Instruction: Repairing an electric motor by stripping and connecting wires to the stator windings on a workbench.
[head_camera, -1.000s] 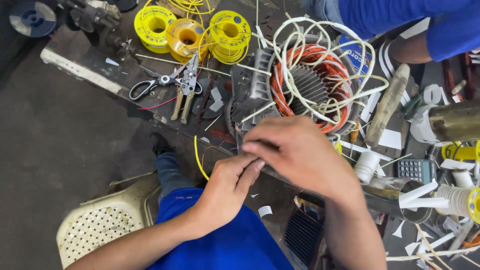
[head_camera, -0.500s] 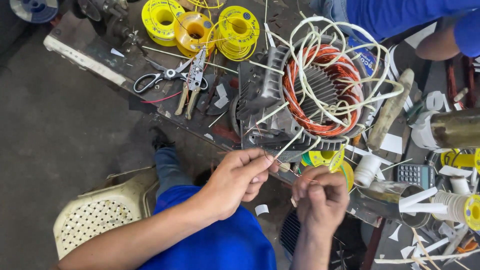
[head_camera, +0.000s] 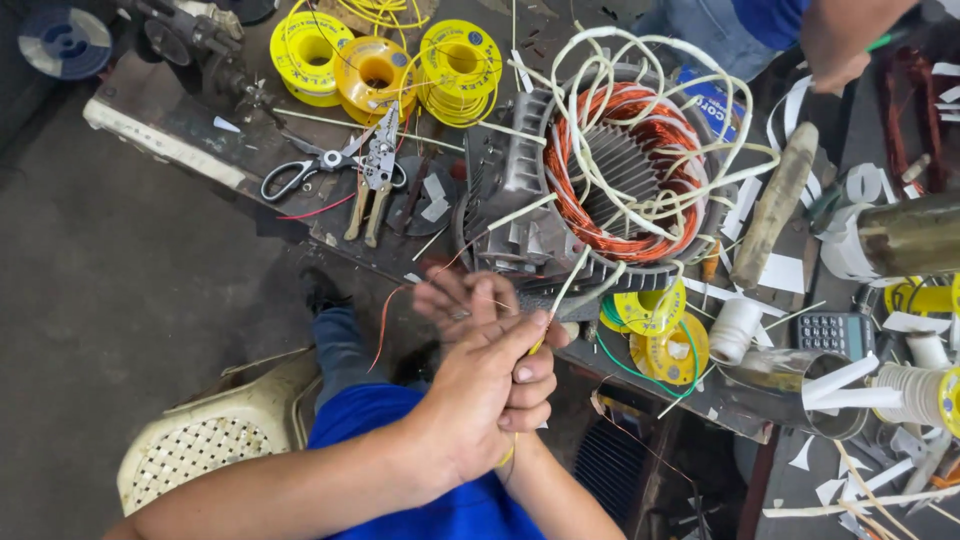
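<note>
The left hand (head_camera: 490, 390) pinches a cream sleeved wire (head_camera: 560, 295) from the motor stator (head_camera: 620, 180). The right hand (head_camera: 462, 300), blurred, holds a thin copper wire (head_camera: 385, 320); its grip is unclear.

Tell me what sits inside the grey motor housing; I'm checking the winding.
Inside the grey motor housing sit orange copper windings around a slotted metal core, with white sleeved leads looping over them. The bench beneath is covered.

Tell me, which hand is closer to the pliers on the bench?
Right. The right hand, blurred, is just below and right of the pliers. The left hand, closed on a yellow strand, is lower still, nearer the person's body.
</note>
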